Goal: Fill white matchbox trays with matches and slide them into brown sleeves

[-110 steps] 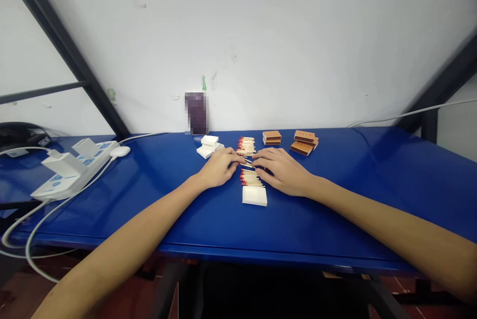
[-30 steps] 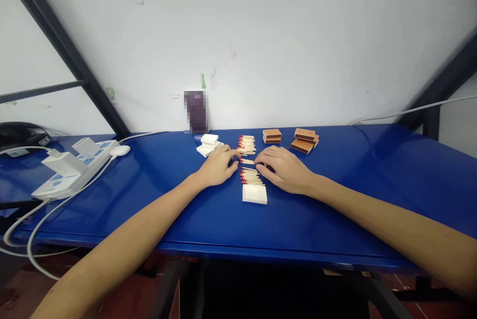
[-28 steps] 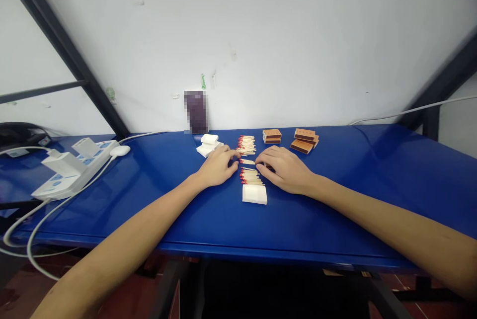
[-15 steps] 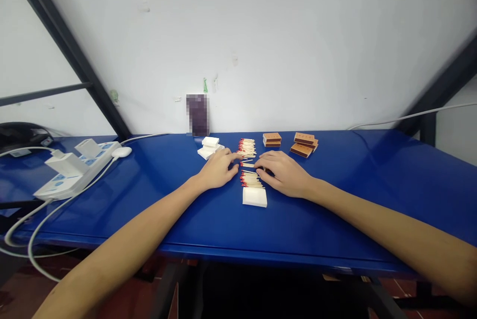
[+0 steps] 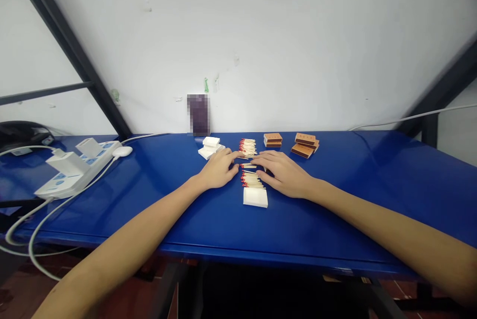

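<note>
Red-tipped matches lie in a row on the blue table, with a far group [image 5: 247, 147] and a near group [image 5: 252, 179]. Between the groups, a few loose matches [image 5: 247, 165] lie side by side. My left hand [image 5: 219, 169] rests at their red-head side, index finger stretched out and thumb apart. From the opposite side, my right hand [image 5: 281, 172] reaches in with fingers extended, its fingertips at the wooden ends. Neither hand grips anything that I can see. A white matchbox tray [image 5: 255, 198] sits just nearer than the near group.
White trays [image 5: 210, 143] are piled behind my left hand. Brown matchboxes stand in a stack [image 5: 273, 139] and a looser pile [image 5: 305, 145] at the back. A power strip [image 5: 78, 170] with cables lies at left. A pixelated dark object [image 5: 199, 115] leans on the wall.
My right fingertips have shifted slightly left over the loose matches, one of which now lies closer alongside another. My left hand has hardly moved.
</note>
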Action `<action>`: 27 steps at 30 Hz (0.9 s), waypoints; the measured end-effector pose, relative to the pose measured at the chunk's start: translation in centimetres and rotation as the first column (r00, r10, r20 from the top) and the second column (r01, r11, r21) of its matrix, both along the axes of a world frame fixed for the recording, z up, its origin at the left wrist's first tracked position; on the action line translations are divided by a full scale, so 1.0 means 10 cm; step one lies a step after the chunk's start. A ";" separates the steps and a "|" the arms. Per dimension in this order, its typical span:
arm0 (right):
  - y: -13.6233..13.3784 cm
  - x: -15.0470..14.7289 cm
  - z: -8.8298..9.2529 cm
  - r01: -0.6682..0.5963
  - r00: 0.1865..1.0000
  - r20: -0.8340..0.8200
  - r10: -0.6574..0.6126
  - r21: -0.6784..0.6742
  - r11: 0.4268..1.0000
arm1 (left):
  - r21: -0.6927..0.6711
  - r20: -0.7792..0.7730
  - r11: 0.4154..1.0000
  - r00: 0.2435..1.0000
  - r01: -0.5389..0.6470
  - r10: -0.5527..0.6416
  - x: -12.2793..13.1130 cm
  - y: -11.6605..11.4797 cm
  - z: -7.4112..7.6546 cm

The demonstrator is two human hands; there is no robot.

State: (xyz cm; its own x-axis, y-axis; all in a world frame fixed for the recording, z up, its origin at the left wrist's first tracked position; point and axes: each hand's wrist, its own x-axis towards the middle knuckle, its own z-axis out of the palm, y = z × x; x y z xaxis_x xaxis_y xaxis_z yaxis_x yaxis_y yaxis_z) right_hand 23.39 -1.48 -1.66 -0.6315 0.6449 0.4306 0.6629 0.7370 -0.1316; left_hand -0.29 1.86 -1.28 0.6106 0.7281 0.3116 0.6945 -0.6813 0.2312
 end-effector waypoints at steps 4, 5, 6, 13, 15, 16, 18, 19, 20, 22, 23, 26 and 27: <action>0.02 0.01 -0.02 0.031 0.999 0.015 -0.030 -0.059 0.998 | 0.021 -0.009 0.998 0.998 -0.062 0.062 0.01 -0.01 -0.01; 0.02 0.01 -0.03 0.035 0.999 0.020 -0.034 -0.063 0.997 | 0.027 -0.016 0.997 0.998 -0.066 0.066 0.01 -0.01 -0.01; 0.02 0.02 -0.04 0.040 0.999 0.027 -0.038 -0.065 0.997 | 0.031 -0.024 0.997 0.997 -0.067 0.068 0.01 -0.01 0.00; 0.03 0.03 -0.04 0.052 0.998 0.054 -0.045 -0.131 0.990 | 0.028 -0.038 0.997 0.997 -0.072 0.073 0.02 -0.01 -0.01; 0.03 0.03 -0.02 0.054 0.997 0.057 -0.045 -0.153 0.987 | 0.033 -0.045 0.996 0.996 -0.077 0.079 0.02 -0.01 -0.01; 0.02 0.03 -0.02 0.055 0.997 0.060 -0.046 -0.160 0.986 | 0.037 -0.049 0.996 0.995 -0.085 0.087 0.02 -0.01 -0.01; 0.02 0.02 0.00 0.056 0.997 0.067 -0.045 -0.165 0.985 | 0.045 -0.058 0.994 0.993 -0.103 0.106 0.02 -0.01 -0.01; 0.02 0.02 0.00 0.056 0.997 0.069 -0.045 -0.166 0.985 | 0.047 -0.061 0.993 0.992 -0.110 0.113 0.02 -0.01 -0.01; 0.01 0.02 0.00 0.055 0.997 0.070 -0.044 -0.167 0.984 | 0.048 -0.062 0.993 0.991 -0.112 0.115 0.01 -0.01 -0.01; 0.01 0.02 0.01 0.055 0.996 0.072 -0.044 -0.167 0.984 | 0.048 -0.062 0.993 0.992 -0.109 0.112 0.01 0.00 -0.02; 0.01 0.02 0.01 0.056 0.996 0.073 -0.045 -0.167 0.984 | 0.049 -0.062 0.993 0.992 -0.106 0.109 0.01 0.00 -0.02; 0.01 0.02 0.01 0.062 0.996 0.079 -0.050 -0.166 0.984 | 0.050 -0.054 0.993 0.993 -0.103 0.106 0.01 0.00 -0.03; 0.01 0.02 0.01 0.063 0.995 0.081 -0.051 -0.163 0.985 | 0.051 -0.050 0.994 0.993 -0.101 0.103 0.01 0.00 -0.03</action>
